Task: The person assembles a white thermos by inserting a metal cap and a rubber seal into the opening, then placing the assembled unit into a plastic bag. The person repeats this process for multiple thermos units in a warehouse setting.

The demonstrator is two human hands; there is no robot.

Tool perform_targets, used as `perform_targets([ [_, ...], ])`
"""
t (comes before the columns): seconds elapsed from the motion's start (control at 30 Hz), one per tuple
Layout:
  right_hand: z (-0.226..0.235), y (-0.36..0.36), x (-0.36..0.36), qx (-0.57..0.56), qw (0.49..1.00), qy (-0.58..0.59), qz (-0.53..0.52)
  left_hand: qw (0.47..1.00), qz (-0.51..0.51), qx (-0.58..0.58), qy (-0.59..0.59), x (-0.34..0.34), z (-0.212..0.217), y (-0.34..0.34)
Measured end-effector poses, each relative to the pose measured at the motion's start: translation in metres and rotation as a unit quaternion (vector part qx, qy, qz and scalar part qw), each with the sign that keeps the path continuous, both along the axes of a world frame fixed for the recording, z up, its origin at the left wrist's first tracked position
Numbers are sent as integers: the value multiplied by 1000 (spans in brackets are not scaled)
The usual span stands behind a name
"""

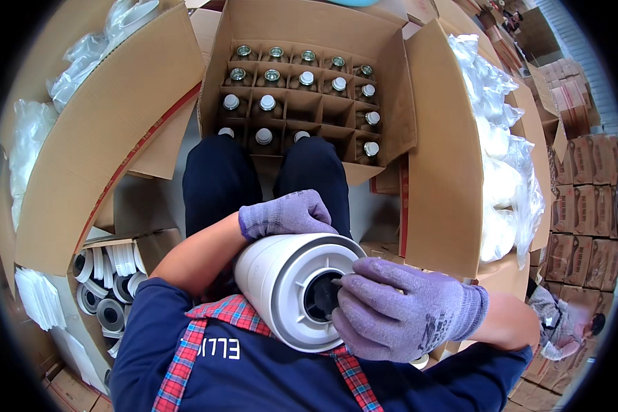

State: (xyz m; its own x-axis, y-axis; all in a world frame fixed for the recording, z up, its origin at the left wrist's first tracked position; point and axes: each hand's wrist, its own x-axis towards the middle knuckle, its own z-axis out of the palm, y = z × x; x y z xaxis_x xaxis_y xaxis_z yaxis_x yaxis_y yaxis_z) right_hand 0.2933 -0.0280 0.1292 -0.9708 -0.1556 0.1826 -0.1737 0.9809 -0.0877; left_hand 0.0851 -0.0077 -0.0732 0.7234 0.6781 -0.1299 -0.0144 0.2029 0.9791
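A white plastic cylinder (pixel 257 275) lies in my lap, its round ribbed end turned toward me. At the middle of that end is a black recessed hub (pixel 320 296). My left hand (pixel 288 214), in a purple-grey knit glove, is curled against the far side of the cylinder, with the left forearm wrapped around it. My right hand (pixel 405 309), gloved the same way, is closed at the rim of the hub. A small dark tip shows at its fingers; the rest of what they pinch is hidden.
Beyond my knees stands an open divided carton (pixel 391 82) of glass bottles (pixel 305 81), several white-capped. Plastic-wrapped white goods (pixel 498 172) fill a right-hand box. Another large carton (pixel 110 137) stands left, near a box of white and black rings (pixel 110 312). Another person (pixel 563 323) is far right.
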Motion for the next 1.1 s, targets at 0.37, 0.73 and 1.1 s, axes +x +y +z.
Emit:
perform_targets([
  [0.37, -78, -4, 31, -475, 717, -24, -510, 803, 407, 382, 209, -18, 28, -107],
  [0.73, -34, 16, 20, -43, 998, 14, -36, 989, 115, -2, 88, -48, 10, -12],
  [1.1, -75, -2, 28, -205, 924, 30, -321, 763, 300, 506, 268, -38, 24, -86],
])
